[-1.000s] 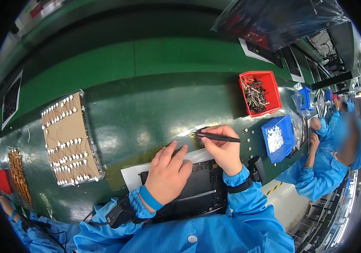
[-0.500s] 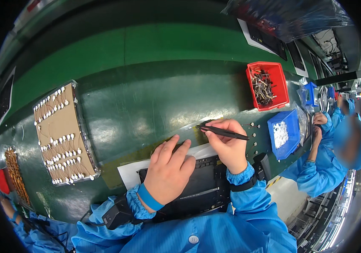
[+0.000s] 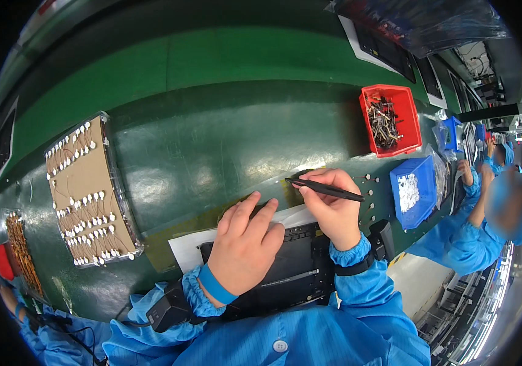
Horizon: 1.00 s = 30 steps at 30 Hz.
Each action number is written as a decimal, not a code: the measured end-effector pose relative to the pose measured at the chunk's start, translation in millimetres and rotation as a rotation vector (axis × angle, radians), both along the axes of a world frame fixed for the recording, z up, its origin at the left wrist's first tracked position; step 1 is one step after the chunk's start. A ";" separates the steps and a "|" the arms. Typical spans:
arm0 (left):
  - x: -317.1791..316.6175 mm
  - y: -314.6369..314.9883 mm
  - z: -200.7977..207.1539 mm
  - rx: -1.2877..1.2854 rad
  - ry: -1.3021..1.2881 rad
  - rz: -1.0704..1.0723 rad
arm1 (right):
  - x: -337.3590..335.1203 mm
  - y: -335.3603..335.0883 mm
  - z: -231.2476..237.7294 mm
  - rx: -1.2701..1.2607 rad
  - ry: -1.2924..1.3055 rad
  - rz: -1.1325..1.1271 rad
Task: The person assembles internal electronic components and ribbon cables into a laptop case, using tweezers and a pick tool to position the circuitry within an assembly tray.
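Observation:
My right hand (image 3: 334, 210) grips slim black tweezers (image 3: 329, 190) like a pen, their tip pointing left onto a yellowish, see-through strip (image 3: 297, 172) on the green table. My left hand (image 3: 245, 250) lies palm down with its fingers spread and holds nothing. Its fingertips reach the table beside the strip. Beneath both hands is a black laptop-like panel (image 3: 291, 287) with a dark frame, partly covered by my left hand and wrist. A white sheet (image 3: 184, 250) shows along the panel's far edge. What the tweezer tip touches is too small to make out.
At left lies a brown board (image 3: 93, 189) with rows of white-headed wires, beside orange-brown strips (image 3: 23, 253). On the right stand a red bin (image 3: 404, 119) of small metal parts and a blue bin (image 3: 422, 189) of white pieces. Small round parts (image 3: 370, 205) lie nearby. A co-worker (image 3: 462, 244) sits at right.
The view has shifted slightly. My hands keep nearly the same pose, with the tweezers still in my right hand. The co-worker's hands and arms at right have moved.

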<state>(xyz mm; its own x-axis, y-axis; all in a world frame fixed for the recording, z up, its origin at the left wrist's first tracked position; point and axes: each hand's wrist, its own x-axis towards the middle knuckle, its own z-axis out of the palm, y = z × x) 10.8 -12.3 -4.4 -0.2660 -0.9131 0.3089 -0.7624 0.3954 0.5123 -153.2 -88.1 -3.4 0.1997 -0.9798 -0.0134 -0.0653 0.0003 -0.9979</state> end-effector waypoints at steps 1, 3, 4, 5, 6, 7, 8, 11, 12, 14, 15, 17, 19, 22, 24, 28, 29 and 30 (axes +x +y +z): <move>-0.6 0.0 0.0 0.000 -0.001 0.002 | -0.5 0.0 0.3 -0.002 0.001 0.002; -1.1 -0.3 -0.3 0.000 -0.003 -0.001 | -1.6 0.1 -0.6 -0.002 0.002 0.004; -1.2 -0.7 -0.4 -0.002 -0.006 -0.003 | -2.3 0.0 -2.2 -0.011 -0.007 0.001; -1.4 -1.0 -0.6 -0.001 -0.005 -0.004 | -2.8 0.0 -3.1 -0.019 -0.016 -0.001; -1.5 -0.8 -0.3 0.000 -0.002 -0.002 | -2.7 0.2 -3.0 -0.018 -0.016 -0.001; -1.5 -0.7 -0.1 -0.001 0.001 0.000 | -2.5 0.3 -2.7 -0.024 -0.044 -0.005; -1.5 -0.5 0.0 0.000 0.001 0.000 | -2.4 0.5 -2.3 -0.031 -0.072 -0.010; -0.9 -0.6 -0.3 -0.004 0.002 0.001 | -2.3 0.4 -1.6 -0.039 -0.099 -0.010; -0.8 -0.3 -0.3 -0.003 0.007 0.002 | -2.0 0.5 -2.4 -0.039 -0.100 -0.010; -0.9 0.0 0.0 -0.003 0.011 0.003 | -1.4 0.5 -4.4 -0.025 -0.111 -0.028; -0.9 -0.1 -0.1 0.001 0.015 0.004 | -1.2 0.6 -4.2 -0.024 -0.111 -0.028; -0.7 -0.4 -0.3 0.006 0.020 0.006 | -0.7 0.6 -3.1 -0.014 -0.049 -0.029; -0.5 -0.6 -0.4 0.002 0.020 0.002 | -0.7 0.7 -2.6 -0.014 -0.039 -0.026; -0.9 -1.0 -0.2 0.001 0.016 -0.001 | -0.5 0.0 -2.9 -0.019 -0.022 -0.026; -0.9 -0.9 -0.1 0.000 0.015 0.000 | -0.6 0.1 -3.2 -0.023 -0.014 -0.029; -1.4 -0.9 -0.5 -0.004 0.010 0.005 | -1.5 1.6 -2.7 -0.038 -0.031 -0.009; -1.7 -0.9 -0.9 -0.003 0.011 0.003 | -2.0 2.3 -2.2 -0.045 -0.057 0.003; -1.9 -0.6 -1.3 -0.009 0.012 0.007 | -2.1 3.1 -1.2 -0.046 -0.058 0.004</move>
<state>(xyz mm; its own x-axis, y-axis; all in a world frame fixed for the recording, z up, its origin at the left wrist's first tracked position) 8.9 -12.9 -5.6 -0.2562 -0.9121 0.3201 -0.7587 0.3950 0.5181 -155.3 -85.1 -4.5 0.2024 -0.9784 0.0430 -0.0078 -0.0455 -0.9989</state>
